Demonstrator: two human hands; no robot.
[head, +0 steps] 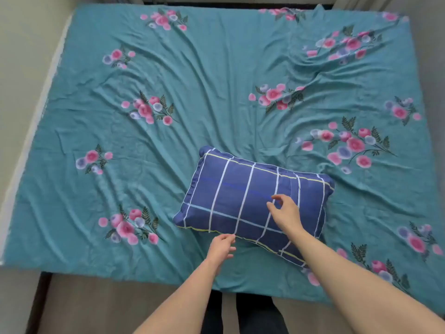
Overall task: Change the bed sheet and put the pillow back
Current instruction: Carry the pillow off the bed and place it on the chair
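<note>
Where the head camera looks down over the near edge of the bed, a navy pillow (240,201) with a white and yellow grid of lines lies flat on the teal floral bed sheet (192,92), close to the near edge and a little right of the middle. Its long axis runs slantwise, from the upper left corner farther up the bed down to the lower right corner nearest the person, so that one long side faces the near edge at an angle. A frilled border runs round its edge.

The sheet covers the whole mattress and is heavily creased, with long wrinkles fanning out from the pillow toward the far side and a bunched fold near the far right corner. Pink and lilac flower sprays are scattered over it. A pale wall (21,68) runs along the left side of the bed, and a strip of brownish floor (96,304) shows in front of it, with the person's dark trousers (243,314) between the two forearms.

The left hand (221,249) reaches in beside the pillow's near long side, fingers loosely curved, their tips right at the pillow's edge; it grips nothing that can be seen. The right hand (285,210) is over the pillow's right half, wrist bent, fingers and thumb spread and gently curled, holding nothing. Whether its fingertips touch the cover cannot be told.
</note>
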